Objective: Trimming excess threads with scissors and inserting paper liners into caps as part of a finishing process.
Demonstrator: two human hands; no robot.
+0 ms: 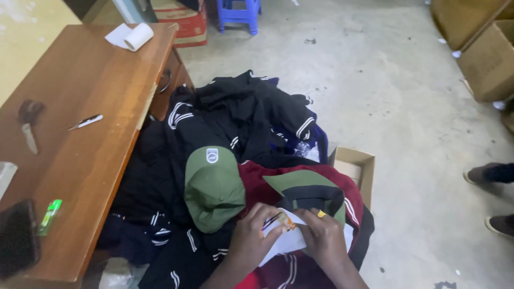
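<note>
Nearest the camera, pinching a white paper slip between both hands: left hand curling its fingers over the slip's left edge, right hand pressing down on its right side, a gold ring showing on one finger. Also gripping, with the left fingers, a thin pen-like stick with an orange bit at its tip, lying across the top of the paper. Resting all of this on a maroon garment with white stripes, at the near edge of the clothing heap.

Just beyond the hands, lying brim-up on the maroon cloth, a second olive cap with a dark underside. Beside it to the left, sitting crown-up, an olive green cap with a small white patch.

Farther back, spreading over the floor, a heap of black garments with white stripes, touching the side of a wooden desk on the left. Behind the maroon cloth, peeking out, an open cardboard box.

On the desk, near to far: a dark phone, a green lighter, a folding knife, scissors and a roll of white paper.

At the far end, standing on the concrete floor, a blue plastic stool. At the right edge, showing only in part, another person's shoes.
</note>
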